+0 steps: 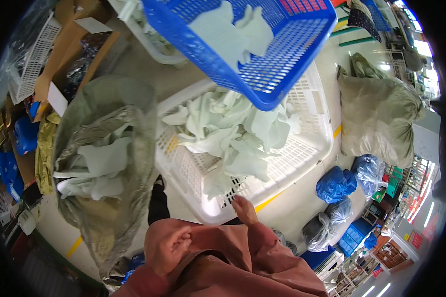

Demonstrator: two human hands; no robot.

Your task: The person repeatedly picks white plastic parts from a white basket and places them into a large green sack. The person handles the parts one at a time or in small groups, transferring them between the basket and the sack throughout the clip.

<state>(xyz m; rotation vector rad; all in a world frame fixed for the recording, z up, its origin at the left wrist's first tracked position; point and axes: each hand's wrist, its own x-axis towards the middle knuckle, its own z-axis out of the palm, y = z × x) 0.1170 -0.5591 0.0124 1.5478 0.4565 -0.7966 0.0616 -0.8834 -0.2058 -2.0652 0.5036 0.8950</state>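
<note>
My left hand (171,247) is in front of my body, its fingers curled in and nothing visible in them. Beside the near rim of a white plastic basket (297,171) is my right hand (245,210), fingers extended and holding nothing that I can see; whether it touches the rim, I cannot tell. A heap of pale, soft, sheet-like pieces (208,119) lies in this basket, their exact kind unclear. Above its far part, a tilted blue plastic basket (282,64) holds more pale pieces (230,32).
An open grey-green woven sack (139,173) with pale pieces (101,161) stands at left. Cardboard boxes (59,44) are beyond it. A full sack (376,114) and blue plastic bags (334,185) lie on the right. Another white basket (166,57) is at the back.
</note>
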